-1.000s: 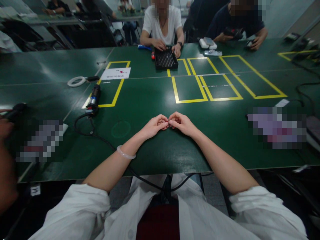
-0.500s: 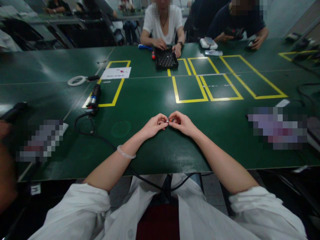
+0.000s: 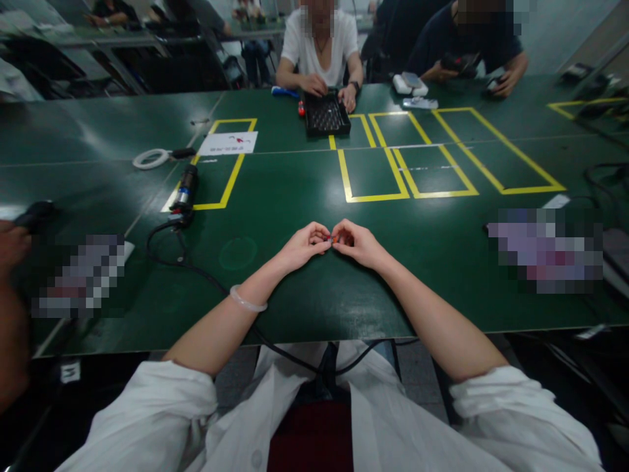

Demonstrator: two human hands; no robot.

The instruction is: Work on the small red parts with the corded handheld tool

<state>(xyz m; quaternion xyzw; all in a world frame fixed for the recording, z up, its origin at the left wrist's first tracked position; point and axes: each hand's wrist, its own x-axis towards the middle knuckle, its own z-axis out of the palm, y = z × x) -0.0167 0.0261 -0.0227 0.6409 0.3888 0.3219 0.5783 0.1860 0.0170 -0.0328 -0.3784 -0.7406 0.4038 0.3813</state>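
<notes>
My left hand (image 3: 308, 247) and my right hand (image 3: 360, 242) meet fingertip to fingertip above the green table (image 3: 314, 308). Between them is a tiny part with red and orange bits (image 3: 333, 240), pinched from both sides. The fingers cover most of it, and it is too small to name. Both hands are closed, thumbs pressed toward the index fingers. A pale bangle (image 3: 248, 300) circles my left wrist.
Black cable (image 3: 206, 275) runs from a dark cylindrical tool (image 3: 185, 188) under my left forearm. Yellow tape frames (image 3: 376, 198) mark the table ahead. A co-worker opposite handles a black tray (image 3: 327, 124). Blurred-out flat objects lie left and right. Another person's hand (image 3: 12, 246) is far left.
The small part has turned slightly between my fingertips, showing more orange at the right hand. My hands stay nearly in place. The hand at far left has moved up a little.
</notes>
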